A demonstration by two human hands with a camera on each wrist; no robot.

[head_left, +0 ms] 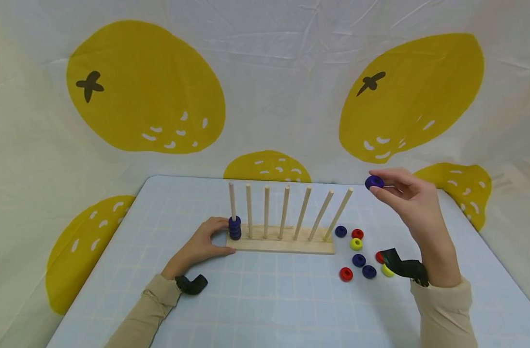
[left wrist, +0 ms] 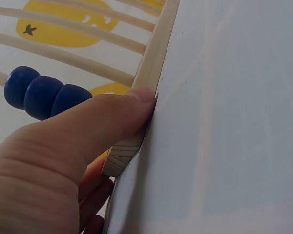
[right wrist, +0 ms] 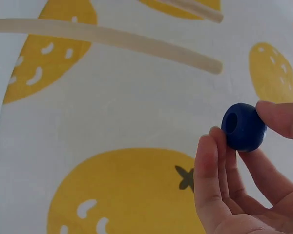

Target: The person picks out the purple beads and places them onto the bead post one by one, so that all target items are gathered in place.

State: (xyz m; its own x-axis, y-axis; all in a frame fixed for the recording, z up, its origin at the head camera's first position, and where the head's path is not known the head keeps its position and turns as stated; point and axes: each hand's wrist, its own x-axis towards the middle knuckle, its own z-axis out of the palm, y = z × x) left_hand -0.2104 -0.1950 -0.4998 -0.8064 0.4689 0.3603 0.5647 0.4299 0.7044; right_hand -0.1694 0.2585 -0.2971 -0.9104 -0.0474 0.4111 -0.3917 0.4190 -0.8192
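Left hand (head_left: 204, 240) and right hand (head_left: 415, 200) both pinch: one grips the left end of a wooden base (head_left: 287, 247), the other holds a single blue bead (head_left: 374, 182) aloft, right of the base and apart from it. Seven pegs (head_left: 284, 212) stand on the base, the leftmost bearing a stack (head_left: 235, 228) of at least three blue beads. Eight loose beads (head_left: 359, 260) show on the table (head_left: 265, 304) to the right: three blue, three red, two yellow.

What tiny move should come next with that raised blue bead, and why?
Perhaps the right hand should carry its blue bead left above the leftmost peg: matching beads are stacked there, and the left hand holds that end of the base.
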